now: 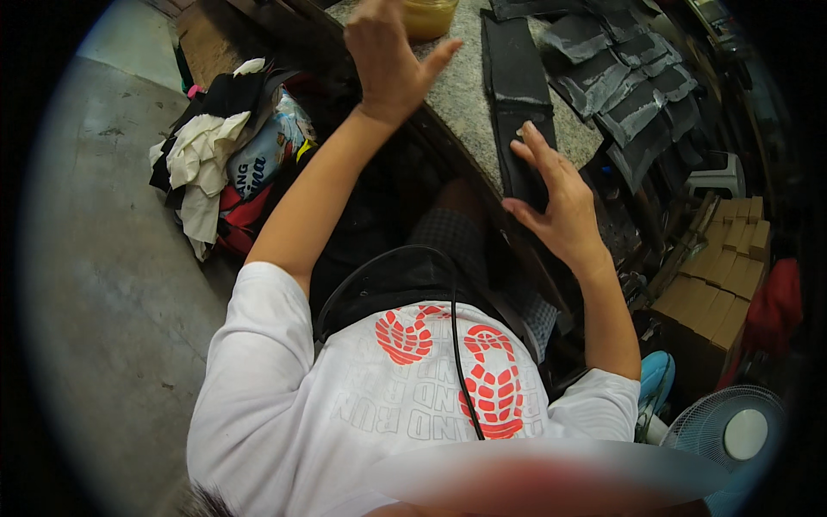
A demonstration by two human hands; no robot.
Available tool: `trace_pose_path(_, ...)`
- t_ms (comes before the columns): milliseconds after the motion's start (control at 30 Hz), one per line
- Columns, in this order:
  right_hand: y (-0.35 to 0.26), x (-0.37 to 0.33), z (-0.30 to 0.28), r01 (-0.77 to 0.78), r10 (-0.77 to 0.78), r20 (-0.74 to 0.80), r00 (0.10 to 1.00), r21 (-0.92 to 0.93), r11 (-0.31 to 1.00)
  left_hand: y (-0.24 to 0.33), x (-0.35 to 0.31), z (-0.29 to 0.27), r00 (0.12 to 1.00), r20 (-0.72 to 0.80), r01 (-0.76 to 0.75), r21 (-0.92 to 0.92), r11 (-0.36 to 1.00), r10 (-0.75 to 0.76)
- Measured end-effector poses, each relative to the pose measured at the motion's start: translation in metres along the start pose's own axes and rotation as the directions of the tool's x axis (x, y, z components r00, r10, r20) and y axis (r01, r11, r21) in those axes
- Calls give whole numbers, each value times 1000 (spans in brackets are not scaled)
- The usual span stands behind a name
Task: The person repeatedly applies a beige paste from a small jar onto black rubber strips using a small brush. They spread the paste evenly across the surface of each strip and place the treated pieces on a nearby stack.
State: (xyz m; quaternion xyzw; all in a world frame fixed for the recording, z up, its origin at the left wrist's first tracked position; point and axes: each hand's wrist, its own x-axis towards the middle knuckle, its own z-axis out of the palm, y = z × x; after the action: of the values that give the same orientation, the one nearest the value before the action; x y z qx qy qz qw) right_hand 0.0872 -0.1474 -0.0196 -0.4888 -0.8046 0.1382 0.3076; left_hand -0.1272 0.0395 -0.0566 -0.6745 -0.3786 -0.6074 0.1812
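Observation:
A long black strip of leather-like material (519, 73) lies on the speckled stone tabletop (465, 96), running toward me. My right hand (560, 202) is over the strip's near end, its fingers stretched out and thumb apart; whether the fingertips touch it I cannot tell. There is a small pale smear on one fingertip. At the far left of the tabletop my left hand (386, 69) is raised, thumb spread wide, with nothing visible in it; its fingertips reach the picture's upper edge. Just beside it stands a tub of yellowish paste (428, 17), partly cut off.
Several black pieces with whitish, shiny edges (633, 82) lie in overlapping rows at the right. Beyond them are stacked tan cartons (715, 267), a grey plastic stool (717, 175) and a fan (732, 426). Cloth scraps (207, 159) are piled left of the table on the concrete floor.

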Motion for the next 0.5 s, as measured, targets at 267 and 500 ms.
trace_pose_path(267, -3, -4, -12, -185, 181, 51, 982, 438, 880, 39, -27, -13, 730, 662, 20, -269, 963, 170)
trace_pose_path(500, 115, 76, 1, -81, 31, -229, 973, -213, 974, 47, -28, -24, 697, 679, -14, -307, 951, 230)
